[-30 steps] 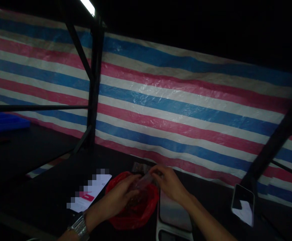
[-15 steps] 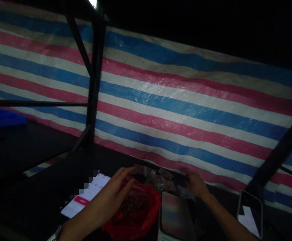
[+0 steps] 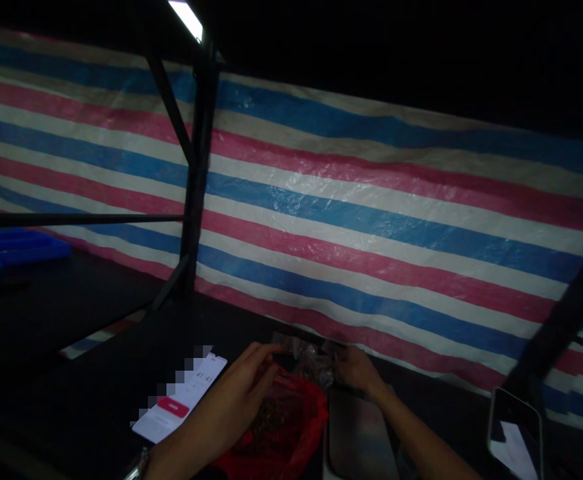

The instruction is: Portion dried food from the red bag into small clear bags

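My left hand (image 3: 249,383) reaches over the left rim of a red plastic bag (image 3: 315,413), which stands open with small brown bits inside. Its fingers are stretched out and apart, the tips close to a group of small clear plastic bags (image 3: 314,365) with brownish contents. At the right end of that group, my right hand (image 3: 356,369) has its fingers curled against one of the small bags. Dim light partly hides those fingertips. Below the right hand lies a flat device with a shiny top (image 3: 359,430), just right of the red bag.
A lit phone (image 3: 184,400) lies left of my left forearm; another phone (image 3: 515,430) leans at the right. Behind the black table (image 3: 171,327) hangs a striped plastic sheet (image 3: 371,220). A dark metal post (image 3: 199,180) rises at centre-left, and a blue tray (image 3: 21,247) sits farther left.
My right hand has moved left, from beyond the small bags to their right end. My left hand stays over the red bag. The view has shifted slightly.
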Demonstrator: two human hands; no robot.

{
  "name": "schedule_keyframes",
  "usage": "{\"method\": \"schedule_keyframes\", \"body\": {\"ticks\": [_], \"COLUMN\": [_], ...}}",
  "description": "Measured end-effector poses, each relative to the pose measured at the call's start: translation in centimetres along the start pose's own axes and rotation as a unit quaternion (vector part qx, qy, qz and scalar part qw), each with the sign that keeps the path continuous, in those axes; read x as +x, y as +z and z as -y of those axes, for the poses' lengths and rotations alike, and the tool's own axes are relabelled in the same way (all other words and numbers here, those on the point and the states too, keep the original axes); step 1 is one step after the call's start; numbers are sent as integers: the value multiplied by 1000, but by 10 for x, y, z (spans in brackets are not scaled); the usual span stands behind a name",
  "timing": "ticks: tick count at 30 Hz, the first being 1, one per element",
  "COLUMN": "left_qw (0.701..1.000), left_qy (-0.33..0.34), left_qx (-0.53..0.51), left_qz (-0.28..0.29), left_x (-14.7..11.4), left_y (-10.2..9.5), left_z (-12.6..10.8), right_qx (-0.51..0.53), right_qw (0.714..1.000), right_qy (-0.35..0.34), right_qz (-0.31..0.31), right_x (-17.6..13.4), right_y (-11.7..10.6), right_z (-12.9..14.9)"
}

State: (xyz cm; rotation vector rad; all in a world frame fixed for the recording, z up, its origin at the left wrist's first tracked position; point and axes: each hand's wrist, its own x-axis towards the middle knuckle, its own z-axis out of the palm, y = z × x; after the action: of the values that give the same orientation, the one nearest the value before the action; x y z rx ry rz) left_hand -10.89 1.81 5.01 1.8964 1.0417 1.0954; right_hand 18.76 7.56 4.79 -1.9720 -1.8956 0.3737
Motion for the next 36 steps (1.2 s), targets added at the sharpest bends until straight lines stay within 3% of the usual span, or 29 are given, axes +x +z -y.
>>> {"method": "schedule_keyframes", "body": {"ticks": [5, 10, 13, 19, 27, 32, 36], "left_qw": [996, 984, 978, 975, 975, 922, 887], "left_qy": [-21, -18, -15, -14, -111, -229, -240], "left_qx": [-80, -173, -204, -203, -188, -298, -381], "left_qz": [19, 28, 39, 87, 44, 88, 104], "left_x": [28, 64, 65, 38, 23, 11, 9], "left_y": [28, 56, 51, 24, 12, 1, 1], "left_z": [-21, -27, -28, -38, -15, -8, -3], "right_qx": [112, 214, 243, 254, 118, 52, -10], "right_qw": [993, 972, 963, 959, 986, 978, 955], "right_qy": [-22, -93, -109, -102, -113, -192, -286], "right_qz": [-8, 9, 35, 76, -44, -63, -77], "right_x": [-10, -37, -50, -63, -69, -79, -84], "right_y": [-31, -41, -42, -34, -11, -4, 16], "right_z": [27, 76, 92, 100, 110, 119, 106]}}
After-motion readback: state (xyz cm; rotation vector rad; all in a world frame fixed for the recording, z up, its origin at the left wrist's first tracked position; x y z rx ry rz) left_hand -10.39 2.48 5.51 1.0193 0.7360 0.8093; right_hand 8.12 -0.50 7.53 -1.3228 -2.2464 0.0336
